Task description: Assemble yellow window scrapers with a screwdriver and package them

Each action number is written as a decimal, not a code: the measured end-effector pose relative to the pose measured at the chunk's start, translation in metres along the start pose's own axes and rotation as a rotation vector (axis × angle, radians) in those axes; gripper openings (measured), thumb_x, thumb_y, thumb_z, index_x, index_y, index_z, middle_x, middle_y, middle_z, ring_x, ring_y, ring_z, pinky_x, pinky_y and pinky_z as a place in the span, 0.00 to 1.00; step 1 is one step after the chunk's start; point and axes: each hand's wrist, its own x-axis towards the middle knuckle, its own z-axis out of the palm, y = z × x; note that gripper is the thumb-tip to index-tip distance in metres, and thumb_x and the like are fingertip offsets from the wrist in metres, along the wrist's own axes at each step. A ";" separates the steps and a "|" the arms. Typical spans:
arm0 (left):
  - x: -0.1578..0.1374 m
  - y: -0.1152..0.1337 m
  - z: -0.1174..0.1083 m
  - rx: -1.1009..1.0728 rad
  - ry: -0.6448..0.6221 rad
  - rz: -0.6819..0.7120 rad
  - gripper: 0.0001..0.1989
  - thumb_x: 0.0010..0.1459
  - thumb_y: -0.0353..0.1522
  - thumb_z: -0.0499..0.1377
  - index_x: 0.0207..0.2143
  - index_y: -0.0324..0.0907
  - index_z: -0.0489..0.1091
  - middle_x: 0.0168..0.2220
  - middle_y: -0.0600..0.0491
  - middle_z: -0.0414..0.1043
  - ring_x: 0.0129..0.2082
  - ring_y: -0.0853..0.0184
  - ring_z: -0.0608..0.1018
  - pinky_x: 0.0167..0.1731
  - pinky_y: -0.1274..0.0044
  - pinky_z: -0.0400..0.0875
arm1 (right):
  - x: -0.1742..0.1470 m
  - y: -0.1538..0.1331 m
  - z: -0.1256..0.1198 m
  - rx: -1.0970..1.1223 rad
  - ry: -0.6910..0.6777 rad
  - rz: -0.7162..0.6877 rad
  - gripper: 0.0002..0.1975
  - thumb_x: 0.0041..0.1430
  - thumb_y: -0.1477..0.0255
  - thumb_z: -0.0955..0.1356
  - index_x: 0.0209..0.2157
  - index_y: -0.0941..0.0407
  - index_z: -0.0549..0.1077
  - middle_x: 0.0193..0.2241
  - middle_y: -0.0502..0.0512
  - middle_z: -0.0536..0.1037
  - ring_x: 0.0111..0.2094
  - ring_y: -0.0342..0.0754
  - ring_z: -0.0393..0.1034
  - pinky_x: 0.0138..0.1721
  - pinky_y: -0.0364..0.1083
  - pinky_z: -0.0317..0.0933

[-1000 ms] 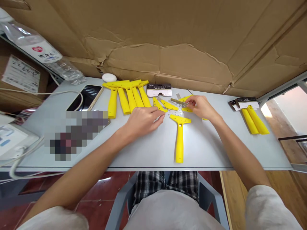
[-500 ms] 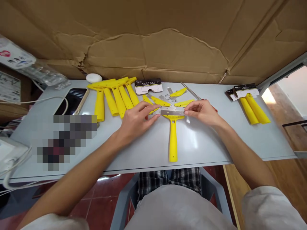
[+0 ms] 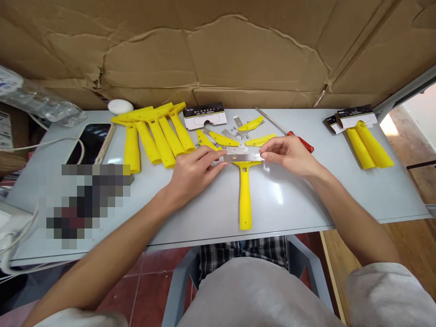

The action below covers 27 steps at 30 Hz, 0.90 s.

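Note:
A thin metal scraper blade (image 3: 242,158) spans the gap between my two hands, just over the head of a yellow scraper handle (image 3: 245,197). My left hand (image 3: 197,170) pinches the blade's left end between thumb and fingers. At the other end, my right hand (image 3: 288,155) grips it by thumb and fingertips, with a bit of clear wrapper by the fingers. The handle lies on the table, its grip toward me. Just beyond my hands are loose yellow clamp pieces (image 3: 260,140), more blades (image 3: 237,121) and small screws. A red-handled screwdriver (image 3: 301,141) lies behind my right hand.
Several yellow handles (image 3: 155,138) lie in a row to the left, near a phone (image 3: 91,143) and a white round object (image 3: 120,106). Black-and-white packaging (image 3: 205,116) sits at the back. Two yellow scrapers (image 3: 369,145) are at the right. Cardboard (image 3: 218,50) walls the rear edge.
The camera view has shifted slightly, showing more of the screwdriver. Both hands still hold the blade over the handle's head, with little movement.

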 end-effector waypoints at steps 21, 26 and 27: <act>0.008 -0.004 0.008 -0.001 -0.287 -0.223 0.20 0.73 0.43 0.64 0.60 0.46 0.83 0.44 0.48 0.83 0.40 0.59 0.82 0.40 0.69 0.73 | 0.001 0.016 0.007 -0.868 -0.100 -0.434 0.14 0.75 0.75 0.67 0.49 0.58 0.86 0.46 0.62 0.88 0.48 0.61 0.79 0.53 0.58 0.71; 0.005 -0.004 0.011 0.021 -0.258 -0.173 0.19 0.76 0.44 0.59 0.57 0.49 0.85 0.48 0.47 0.82 0.40 0.59 0.83 0.41 0.69 0.74 | -0.001 0.015 0.006 -0.862 -0.107 -0.445 0.13 0.73 0.66 0.72 0.50 0.58 0.86 0.49 0.64 0.86 0.51 0.63 0.78 0.54 0.61 0.72; 0.005 -0.003 0.012 0.035 -0.258 -0.172 0.20 0.77 0.45 0.58 0.58 0.49 0.85 0.49 0.47 0.82 0.41 0.58 0.83 0.41 0.68 0.74 | -0.001 0.016 0.006 -0.863 -0.109 -0.447 0.13 0.72 0.65 0.73 0.51 0.58 0.86 0.50 0.65 0.86 0.51 0.63 0.78 0.55 0.61 0.72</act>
